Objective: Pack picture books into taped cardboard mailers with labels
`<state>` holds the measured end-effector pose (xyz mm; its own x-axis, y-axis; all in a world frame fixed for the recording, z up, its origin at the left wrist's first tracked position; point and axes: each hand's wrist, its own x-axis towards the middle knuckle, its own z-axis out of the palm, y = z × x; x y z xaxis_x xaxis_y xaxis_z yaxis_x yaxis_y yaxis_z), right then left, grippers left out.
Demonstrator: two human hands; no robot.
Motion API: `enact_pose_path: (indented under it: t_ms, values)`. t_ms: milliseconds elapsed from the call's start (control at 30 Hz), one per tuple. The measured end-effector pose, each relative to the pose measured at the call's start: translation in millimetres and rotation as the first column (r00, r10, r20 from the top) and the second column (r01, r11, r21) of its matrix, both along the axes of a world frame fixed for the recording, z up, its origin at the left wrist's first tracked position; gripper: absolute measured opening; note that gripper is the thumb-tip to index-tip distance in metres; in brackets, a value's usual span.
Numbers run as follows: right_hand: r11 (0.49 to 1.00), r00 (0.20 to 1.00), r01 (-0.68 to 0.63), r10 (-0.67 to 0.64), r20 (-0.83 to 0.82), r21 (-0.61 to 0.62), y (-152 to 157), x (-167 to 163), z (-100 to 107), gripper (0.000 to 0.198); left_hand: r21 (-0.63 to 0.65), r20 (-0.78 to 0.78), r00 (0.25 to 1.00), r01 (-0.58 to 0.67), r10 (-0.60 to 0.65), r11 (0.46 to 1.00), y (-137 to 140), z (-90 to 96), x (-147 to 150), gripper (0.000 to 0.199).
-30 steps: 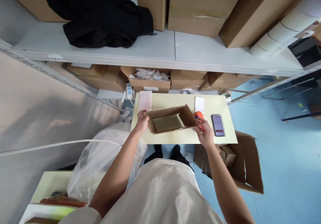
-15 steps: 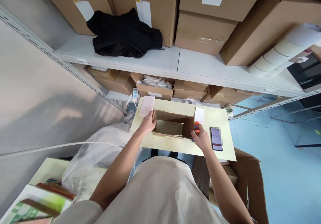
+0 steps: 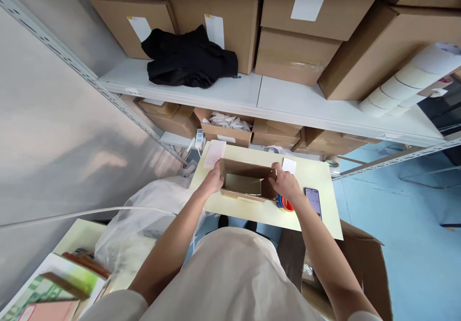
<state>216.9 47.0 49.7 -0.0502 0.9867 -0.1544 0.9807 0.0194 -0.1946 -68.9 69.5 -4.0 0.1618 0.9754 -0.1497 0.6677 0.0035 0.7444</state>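
Note:
An open-topped cardboard box [image 3: 248,197] stands on the pale yellow table [image 3: 252,211], its opening facing up at me. My left hand [image 3: 213,181] grips the box's left end, with the thumb near the upper corner. At the opposite end, my right hand [image 3: 286,183] has its fingers over the right wall. Just below that hand, partly covered by it, is a round blue and orange-red tape dispenser [image 3: 285,203], close against the box's right side.
A phone [image 3: 312,200], a white card [image 3: 288,165] and pinkish sheets [image 3: 215,154] lie on the table. Behind it, a shelf [image 3: 230,93] holds cardboard boxes, a black garment [image 3: 190,59] and white rolls [image 3: 406,81]. Clear plastic wrapping [image 3: 133,225] sits at the left.
My right hand has shifted up along the box's right end. The orange-red dispenser, earlier mostly behind my fingers, now shows below the hand. My left hand stays on the box. The view has tilted slightly.

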Motion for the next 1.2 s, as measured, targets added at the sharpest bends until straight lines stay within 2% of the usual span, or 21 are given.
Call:
enact_pose_path:
  t_ms: [100,200,333,433,533,600,667,767,833,900,933,1000,1100,1200]
  values:
    - [0.995,0.992,-0.095,0.094,0.082,0.002,5,3,1,0.044,0.001,0.030,0.999,-0.014,0.014,1.000,0,-4.2,0,0.076]
    - [0.990,0.987,-0.137,0.133,0.094,0.041,8,7,-5,0.051,0.003,0.068,0.998,-0.010,0.010,1.000,1,-5.0,0,0.075]
    - [0.996,0.995,-0.069,0.065,0.072,0.054,14,0,-15,0.053,0.020,0.057,0.996,0.062,-0.063,0.998,0,-3.9,-1,0.074]
    - [0.996,0.999,-0.021,0.024,-0.034,0.082,19,-13,-22,0.056,0.025,0.043,0.989,0.142,-0.143,0.989,0,-2.6,-1,0.072]
    - [0.994,0.978,-0.009,0.032,-0.207,0.113,18,-19,-28,0.064,-0.032,-0.004,0.975,0.221,-0.221,0.975,-2,-0.3,-2,0.062]
    - [0.994,0.940,-0.019,0.055,-0.337,0.109,9,-14,-34,0.063,-0.079,-0.024,0.967,0.252,-0.255,0.964,-3,1.2,-7,0.058]
    - [0.992,0.879,-0.091,0.122,-0.461,0.089,-4,-2,-40,0.059,-0.100,-0.002,0.958,0.285,-0.287,0.953,-5,1.9,-15,0.059]
    - [0.970,0.807,-0.214,0.241,-0.539,0.112,-27,18,-52,0.072,-0.096,0.038,0.934,0.358,-0.356,0.929,-7,0.0,-30,0.070]
    - [0.956,0.796,-0.260,0.292,-0.529,0.137,-39,28,-59,0.081,-0.098,0.013,0.914,0.404,-0.405,0.909,-9,-3.5,-36,0.087]
    - [0.944,0.791,-0.307,0.323,-0.519,0.120,-49,35,-64,0.080,-0.099,-0.041,0.902,0.425,-0.431,0.900,-11,-8.6,-39,0.104]
    - [0.942,0.795,-0.319,0.325,-0.513,0.103,-53,37,-66,0.074,-0.094,-0.060,0.902,0.421,-0.427,0.902,-12,-11.8,-38,0.106]
    - [0.952,0.814,-0.295,0.296,-0.500,0.083,-60,37,-70,0.056,-0.062,-0.064,0.919,0.385,-0.389,0.921,-14,-19.0,-35,0.091]
    - [0.980,0.812,-0.173,0.200,-0.548,0.101,-68,29,-79,0.022,0.025,-0.010,0.954,0.300,-0.299,0.954,-18,-32.0,-29,0.059]
    - [0.993,0.737,0.047,0.039,-0.675,0.109,-70,15,-92,0.027,0.116,0.068,0.979,0.183,-0.192,0.976,-27,-46.2,-23,0.048]
